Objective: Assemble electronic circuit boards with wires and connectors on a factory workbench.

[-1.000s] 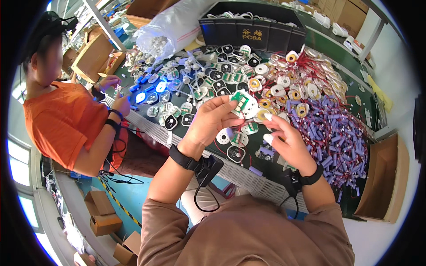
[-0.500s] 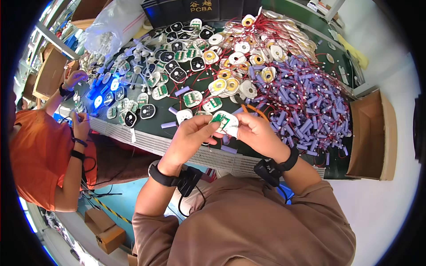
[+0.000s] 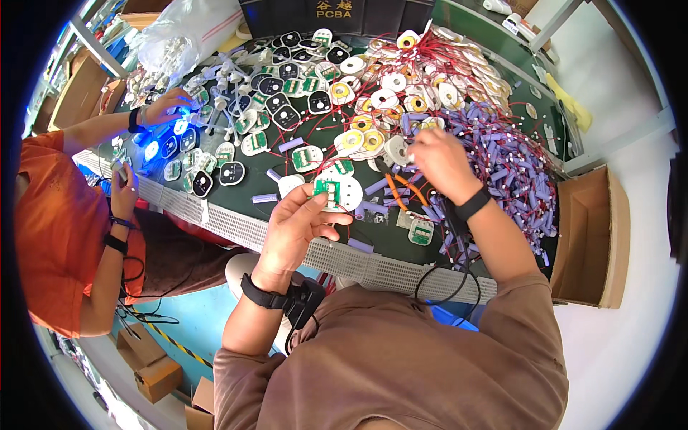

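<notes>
My left hand point(image 3: 290, 226) pinches a round white plastic disc point(image 3: 349, 195) with a small green circuit board on it, held above the bench's front part. My right hand point(image 3: 443, 161) is over the parts pile, fingers curled downward. It is between a white ring-shaped disc point(image 3: 396, 148) and the heap of purple cylindrical batteries point(image 3: 494, 172) with red wires. What its fingertips hold, if anything, is hidden. Orange-handled pliers point(image 3: 403, 192) lie just left of that wrist. Nearer the bench edge lies another disc with a green board point(image 3: 421, 231).
White ring discs with red wires point(image 3: 383, 99) are heaped at the back. Black-faced panels point(image 3: 287, 117) lie left of them. A black crate point(image 3: 337, 16) stands behind, a cardboard box point(image 3: 591, 236) at right. At left, a person in orange point(image 3: 54, 236) works beside a blue glow.
My right hand has let go of the disc and moved right and away to the pile. My left hand keeps the disc, slightly further left. The other person's far hand has moved right.
</notes>
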The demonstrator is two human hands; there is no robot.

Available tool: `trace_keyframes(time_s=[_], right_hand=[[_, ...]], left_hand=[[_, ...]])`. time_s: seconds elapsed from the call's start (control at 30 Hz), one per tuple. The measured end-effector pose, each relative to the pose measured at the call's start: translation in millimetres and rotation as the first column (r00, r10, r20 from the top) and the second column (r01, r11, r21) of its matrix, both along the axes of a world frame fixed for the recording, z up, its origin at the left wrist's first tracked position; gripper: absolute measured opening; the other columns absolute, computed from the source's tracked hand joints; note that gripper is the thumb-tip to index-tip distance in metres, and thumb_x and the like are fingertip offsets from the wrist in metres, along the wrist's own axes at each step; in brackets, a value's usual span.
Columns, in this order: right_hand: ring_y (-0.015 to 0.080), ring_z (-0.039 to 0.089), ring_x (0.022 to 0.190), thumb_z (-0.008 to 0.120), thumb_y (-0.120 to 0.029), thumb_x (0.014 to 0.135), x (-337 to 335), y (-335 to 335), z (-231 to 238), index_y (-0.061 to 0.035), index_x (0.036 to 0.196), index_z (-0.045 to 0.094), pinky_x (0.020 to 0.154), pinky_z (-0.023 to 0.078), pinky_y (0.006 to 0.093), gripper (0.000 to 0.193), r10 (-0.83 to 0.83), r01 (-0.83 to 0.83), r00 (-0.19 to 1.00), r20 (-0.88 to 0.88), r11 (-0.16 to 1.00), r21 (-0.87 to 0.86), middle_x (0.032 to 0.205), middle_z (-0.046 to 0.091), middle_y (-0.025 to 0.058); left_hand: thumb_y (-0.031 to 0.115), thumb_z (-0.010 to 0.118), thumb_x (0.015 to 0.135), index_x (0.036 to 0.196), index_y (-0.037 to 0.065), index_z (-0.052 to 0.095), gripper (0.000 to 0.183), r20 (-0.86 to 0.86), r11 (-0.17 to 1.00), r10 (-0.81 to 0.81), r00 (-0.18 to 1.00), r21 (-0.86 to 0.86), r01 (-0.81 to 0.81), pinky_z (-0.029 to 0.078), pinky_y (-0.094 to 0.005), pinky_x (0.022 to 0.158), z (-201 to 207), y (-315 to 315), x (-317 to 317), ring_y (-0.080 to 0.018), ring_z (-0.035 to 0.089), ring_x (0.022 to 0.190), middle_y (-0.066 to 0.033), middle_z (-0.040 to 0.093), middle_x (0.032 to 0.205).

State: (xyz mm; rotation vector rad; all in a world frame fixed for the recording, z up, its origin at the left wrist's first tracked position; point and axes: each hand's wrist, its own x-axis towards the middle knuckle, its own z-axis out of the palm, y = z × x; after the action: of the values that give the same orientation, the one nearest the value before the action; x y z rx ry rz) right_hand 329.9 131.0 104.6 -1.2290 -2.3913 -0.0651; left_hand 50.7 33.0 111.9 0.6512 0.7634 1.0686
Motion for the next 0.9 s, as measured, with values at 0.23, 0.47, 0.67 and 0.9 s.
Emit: trace_keyframes(time_s=[0.23, 0.47, 0.67, 0.9], right_hand=[[0.0137, 0.060, 0.093, 0.050, -0.017, 0.092, 56.7, 50.3, 82.4, 0.0015, 0.116, 0.056, 0.080, 0.046, 0.0260, 0.031, -0.331, -0.182, 0.421, -0.844, 0.881, -0.437, 0.103, 0.064, 0.0098], [0.0274, 0.058, 0.104, 0.042, -0.016, 0.095, 74.4, 52.7, 163.4, 0.0043, 0.125, 0.044, 0.085, 0.047, 0.0338, 0.036, -0.023, -0.409, 0.115, -0.993, 0.910, -0.068, 0.109, 0.059, 0.0178], [0.0198, 0.057, 0.084, 0.041, -0.015, 0.095, 64.5, 51.4, 167.2, 0.0034, 0.126, 0.044, 0.072, 0.045, 0.0285, 0.036, -0.045, -0.408, 0.254, -0.966, 0.901, -0.149, 0.095, 0.059, 0.0123], [0.0074, 0.051, 0.072, 0.051, -0.011, 0.088, 72.4, 55.5, 83.5, -0.0024, 0.122, 0.052, 0.064, 0.043, 0.0199, 0.035, -0.386, 0.186, 0.888, -0.250, 0.799, -0.572, 0.087, 0.057, 0.0019]], left_hand=[[0.014, 0.047, 0.093, 0.110, 0.001, 0.053, 0.022, -0.082, 0.998, 0.061, 0.995, -0.009, -0.062, 0.049, -0.0245, 0.054, -8.8, -4.7, -7.4, -0.0180, 0.065, 0.077, -0.0119, 0.064, 0.093], [0.011, 0.048, 0.092, 0.109, -0.001, 0.053, 0.022, -0.044, 0.997, 0.052, 0.998, -0.049, -0.054, 0.053, -0.0273, 0.058, -12.9, -7.9, -7.9, -0.0203, 0.065, 0.079, -0.0137, 0.064, 0.092], [0.009, 0.047, 0.092, 0.109, -0.002, 0.052, 0.021, 0.050, 0.996, 0.072, 0.996, -0.046, -0.070, 0.055, -0.0289, 0.061, -17.0, -10.2, -12.9, -0.0222, 0.065, 0.082, -0.0159, 0.064, 0.096], [0.011, 0.047, 0.093, 0.109, -0.002, 0.052, 0.022, 0.096, 0.994, 0.101, 0.990, -0.046, -0.097, 0.056, -0.0303, 0.060, -21.7, -13.7, -19.7, -0.0237, 0.066, 0.081, -0.0163, 0.064, 0.096]])
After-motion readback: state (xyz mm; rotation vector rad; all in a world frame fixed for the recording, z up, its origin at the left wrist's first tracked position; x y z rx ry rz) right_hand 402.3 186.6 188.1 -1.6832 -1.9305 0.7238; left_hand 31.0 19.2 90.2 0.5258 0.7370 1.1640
